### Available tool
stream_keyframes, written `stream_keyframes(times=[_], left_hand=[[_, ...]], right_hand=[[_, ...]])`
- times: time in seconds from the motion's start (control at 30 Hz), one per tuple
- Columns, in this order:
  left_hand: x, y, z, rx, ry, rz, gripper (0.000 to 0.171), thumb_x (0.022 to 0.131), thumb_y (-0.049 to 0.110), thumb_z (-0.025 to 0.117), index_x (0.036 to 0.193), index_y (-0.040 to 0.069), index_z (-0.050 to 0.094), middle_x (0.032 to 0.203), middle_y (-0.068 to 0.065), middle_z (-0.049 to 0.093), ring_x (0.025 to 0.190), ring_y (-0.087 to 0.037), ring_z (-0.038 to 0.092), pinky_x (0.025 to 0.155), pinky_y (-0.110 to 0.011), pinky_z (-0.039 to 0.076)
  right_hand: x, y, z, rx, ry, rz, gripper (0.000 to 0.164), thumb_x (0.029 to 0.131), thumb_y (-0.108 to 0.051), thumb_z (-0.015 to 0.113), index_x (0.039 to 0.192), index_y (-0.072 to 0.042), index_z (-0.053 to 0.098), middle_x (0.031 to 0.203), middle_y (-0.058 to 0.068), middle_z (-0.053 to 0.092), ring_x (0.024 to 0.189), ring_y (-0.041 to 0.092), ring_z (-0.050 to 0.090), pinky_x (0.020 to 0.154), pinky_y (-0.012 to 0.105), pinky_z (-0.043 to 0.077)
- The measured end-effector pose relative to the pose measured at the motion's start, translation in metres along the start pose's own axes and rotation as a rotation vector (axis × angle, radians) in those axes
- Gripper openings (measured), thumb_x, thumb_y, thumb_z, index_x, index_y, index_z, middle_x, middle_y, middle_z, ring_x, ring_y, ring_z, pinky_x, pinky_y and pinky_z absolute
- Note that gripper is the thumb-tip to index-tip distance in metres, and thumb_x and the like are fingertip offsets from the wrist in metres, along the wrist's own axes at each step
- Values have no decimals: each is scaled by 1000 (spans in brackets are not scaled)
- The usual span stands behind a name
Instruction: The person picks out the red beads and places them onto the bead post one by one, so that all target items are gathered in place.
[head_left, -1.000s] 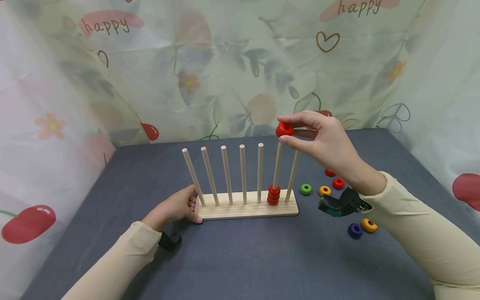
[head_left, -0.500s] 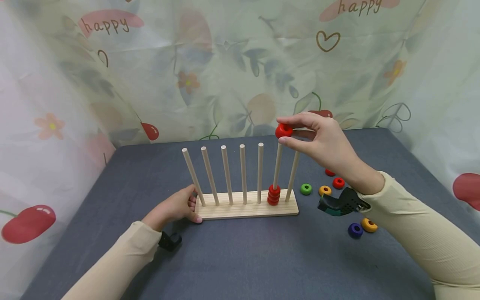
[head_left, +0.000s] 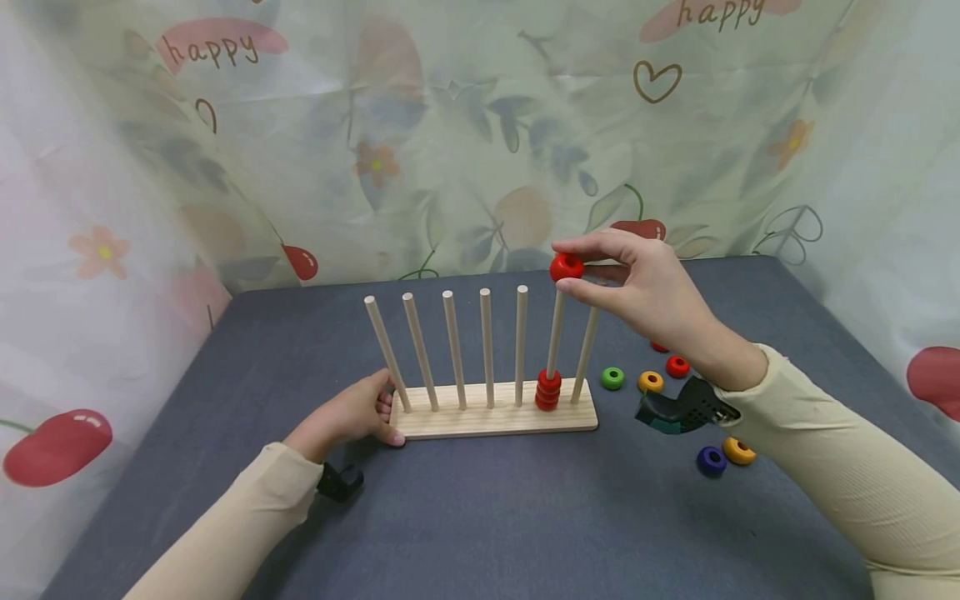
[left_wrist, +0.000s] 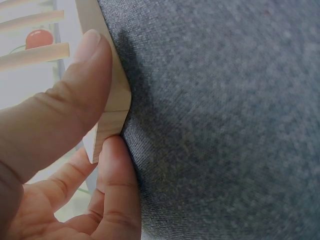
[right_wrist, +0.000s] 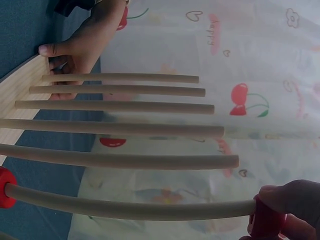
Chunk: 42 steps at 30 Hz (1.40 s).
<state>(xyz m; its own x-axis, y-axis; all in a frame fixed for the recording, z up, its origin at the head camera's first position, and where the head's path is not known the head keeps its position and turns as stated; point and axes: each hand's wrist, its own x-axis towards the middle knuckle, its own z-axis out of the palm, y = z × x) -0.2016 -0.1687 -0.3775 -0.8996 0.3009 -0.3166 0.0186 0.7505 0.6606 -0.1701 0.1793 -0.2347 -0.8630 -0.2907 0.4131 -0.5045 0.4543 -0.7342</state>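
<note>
A pale wooden peg rack (head_left: 480, 423) with several upright pegs stands on the dark table. My left hand (head_left: 356, 410) grips its left end; in the left wrist view the thumb lies over the front corner and fingertips press the end face (left_wrist: 114, 119). Between thumb and fingers, my right hand (head_left: 652, 279) pinches a red bead (head_left: 566, 267) at the top of the second peg from the right. In the right wrist view that peg's tip (right_wrist: 245, 206) meets the bead (right_wrist: 267, 220). Lower on this peg, a short stack of red beads (head_left: 547, 390) sits at the base.
Loose beads lie right of the rack: a green one (head_left: 612, 378), an orange one (head_left: 650, 382) and a red one (head_left: 677, 367), with another red partly hidden behind the right hand. Nearer the front are a blue bead (head_left: 712, 461) and an orange bead (head_left: 739, 451). Patterned cloth hangs behind.
My right hand has come down slightly with the red bead, onto the tip of the peg. The left hand and the rack have stayed put.
</note>
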Motion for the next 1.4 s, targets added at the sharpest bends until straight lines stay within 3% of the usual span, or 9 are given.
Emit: stream_keyframes(times=[1.1, 1.4], left_hand=[[-1, 2, 1, 12, 6, -12, 63, 64, -3, 87, 112, -1, 46, 90, -9, 47, 80, -19, 47, 67, -29, 39], [0, 1, 0, 14, 6, -3, 64, 63, -3, 87, 112, -2, 46, 90, -9, 47, 80, -19, 47, 68, -28, 39]], right_hand=[[-1, 1, 1, -4, -15, 17, 40, 86, -13, 73, 125, -11, 64, 118, 4, 62, 103, 15, 64, 85, 16, 50], [-2, 2, 1, -51, -10, 20, 39, 85, -15, 74, 123, -14, 66, 116, 1, 63, 102, 14, 63, 86, 18, 50]])
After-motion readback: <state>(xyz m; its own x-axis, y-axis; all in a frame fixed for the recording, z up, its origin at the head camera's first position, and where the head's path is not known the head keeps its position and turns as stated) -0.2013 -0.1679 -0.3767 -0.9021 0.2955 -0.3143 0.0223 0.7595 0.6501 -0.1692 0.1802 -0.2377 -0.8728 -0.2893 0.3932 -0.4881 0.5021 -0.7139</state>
